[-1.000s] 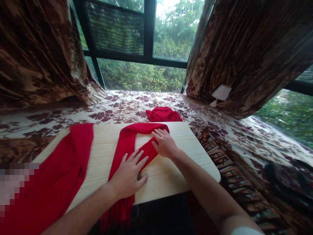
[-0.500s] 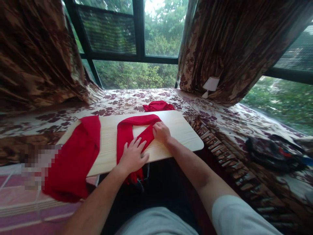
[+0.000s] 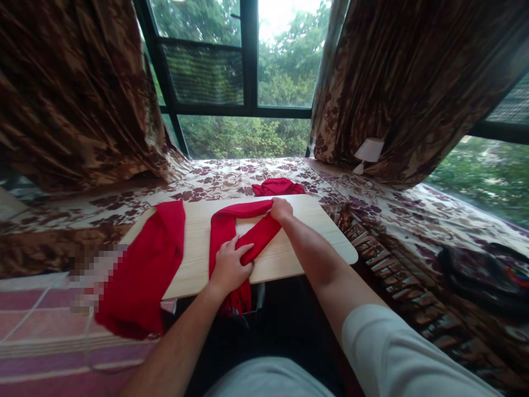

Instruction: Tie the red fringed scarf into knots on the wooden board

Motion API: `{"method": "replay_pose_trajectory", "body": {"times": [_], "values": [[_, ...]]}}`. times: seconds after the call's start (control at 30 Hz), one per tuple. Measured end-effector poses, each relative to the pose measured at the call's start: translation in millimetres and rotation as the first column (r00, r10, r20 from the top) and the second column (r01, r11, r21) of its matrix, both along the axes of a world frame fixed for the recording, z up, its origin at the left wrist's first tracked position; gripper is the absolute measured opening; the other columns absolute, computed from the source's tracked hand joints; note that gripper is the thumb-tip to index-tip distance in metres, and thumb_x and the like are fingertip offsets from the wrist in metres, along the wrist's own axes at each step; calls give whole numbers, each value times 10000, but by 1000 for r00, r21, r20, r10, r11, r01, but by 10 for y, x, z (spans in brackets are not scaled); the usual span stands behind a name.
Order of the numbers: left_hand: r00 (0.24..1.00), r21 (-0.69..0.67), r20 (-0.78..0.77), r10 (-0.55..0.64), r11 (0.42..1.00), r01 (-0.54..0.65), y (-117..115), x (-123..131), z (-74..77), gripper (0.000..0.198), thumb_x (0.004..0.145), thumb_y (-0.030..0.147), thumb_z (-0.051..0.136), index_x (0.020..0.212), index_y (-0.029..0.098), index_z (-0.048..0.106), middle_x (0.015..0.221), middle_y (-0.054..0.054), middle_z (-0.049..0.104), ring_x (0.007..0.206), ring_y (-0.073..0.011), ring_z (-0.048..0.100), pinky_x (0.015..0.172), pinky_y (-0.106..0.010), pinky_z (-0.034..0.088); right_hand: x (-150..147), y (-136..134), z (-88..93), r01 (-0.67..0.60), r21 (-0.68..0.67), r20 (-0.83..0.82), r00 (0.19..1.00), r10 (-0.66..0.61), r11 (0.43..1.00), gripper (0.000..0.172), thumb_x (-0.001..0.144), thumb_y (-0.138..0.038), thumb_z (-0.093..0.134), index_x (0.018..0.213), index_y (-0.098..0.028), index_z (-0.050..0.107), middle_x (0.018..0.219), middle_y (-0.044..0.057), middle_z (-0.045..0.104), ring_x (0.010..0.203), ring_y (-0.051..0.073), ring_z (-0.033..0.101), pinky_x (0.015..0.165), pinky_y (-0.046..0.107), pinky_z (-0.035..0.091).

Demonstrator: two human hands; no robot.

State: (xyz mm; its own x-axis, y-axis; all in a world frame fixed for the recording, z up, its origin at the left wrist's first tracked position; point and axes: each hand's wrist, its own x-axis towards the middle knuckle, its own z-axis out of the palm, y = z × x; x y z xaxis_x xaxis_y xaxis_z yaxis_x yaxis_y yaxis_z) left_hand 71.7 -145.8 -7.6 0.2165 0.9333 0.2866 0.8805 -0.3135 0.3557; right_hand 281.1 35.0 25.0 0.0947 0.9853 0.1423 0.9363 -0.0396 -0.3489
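A narrow red scarf (image 3: 223, 231) lies folded into a bent loop on a pale wooden board (image 3: 289, 253). Its fringed ends hang over the board's near edge. My left hand (image 3: 228, 266) has its fingers curled around the lower folded part of this scarf, near the front edge. My right hand (image 3: 281, 209) is closed on the scarf's far bend at the back of the board. A second, wider red scarf (image 3: 144, 264) drapes over the board's left end.
A crumpled red cloth (image 3: 278, 186) sits just behind the board on the floral-patterned cover (image 3: 215, 179). Brown patterned curtains (image 3: 413, 77) hang on both sides of the window. A small white lamp (image 3: 367, 151) stands at the right. A dark bag (image 3: 483, 275) lies far right.
My right hand slid from the diagonal strip up to the scarf's far bend and closed on it. My left hand's flat fingers curled around the lower fold. The camera drew back.
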Motion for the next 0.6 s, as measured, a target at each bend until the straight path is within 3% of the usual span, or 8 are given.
{"method": "replay_pose_trajectory", "body": {"times": [0.13, 0.23, 0.37, 0.47, 0.6], "values": [[997, -38, 66, 50, 998, -47, -5, -10, 40, 481, 763, 397, 697, 1225, 270, 732, 1501, -101, 493, 1317, -352, 480, 1107, -506, 395, 159, 118, -61, 88, 38, -198, 977, -79, 995, 452, 885, -140, 502, 1303, -204, 662, 1310, 89, 680, 1226, 214, 615, 1023, 263, 435], [978, -94, 194, 72, 994, -55, 48, -39, 57, 423, 843, 490, 608, 1139, 228, 757, 1423, -123, 559, 1302, -318, 518, 1115, -470, 396, 264, 145, -117, 88, -16, -233, 968, -89, 996, 411, 881, -144, 524, 1254, -162, 695, 1270, 112, 699, 1219, 220, 624, 1004, 253, 441], [945, -134, 318, 78, 990, -36, 204, -94, 63, 363, 847, 348, 572, 1131, 182, 726, 1174, -102, 697, 1162, -233, 620, 1078, -347, 435, 323, 121, -129, 84, -46, -228, 969, -92, 995, 343, 878, -296, 614, 1149, -131, 742, 1157, 148, 736, 1109, 261, 677, 901, 275, 491], [933, -125, 310, 184, 980, -152, 410, -137, 123, 459, 827, 338, 590, 1250, 166, 642, 1098, -98, 711, 1050, -233, 658, 990, -338, 488, 312, 89, -101, 31, -83, -278, 959, -53, 996, 376, 851, -420, 655, 1085, -148, 766, 1051, 110, 759, 991, 239, 705, 810, 253, 509], [913, 105, 162, 375, 913, -394, 881, -244, 249, 574, 812, 366, 615, 1347, 167, 559, 1313, -172, 607, 1264, -338, 537, 1060, -438, 418, 274, 57, -81, 13, -87, -292, 956, -38, 996, 345, 786, -293, 704, 1091, -141, 761, 1034, 97, 762, 988, 232, 694, 816, 241, 501]]}}
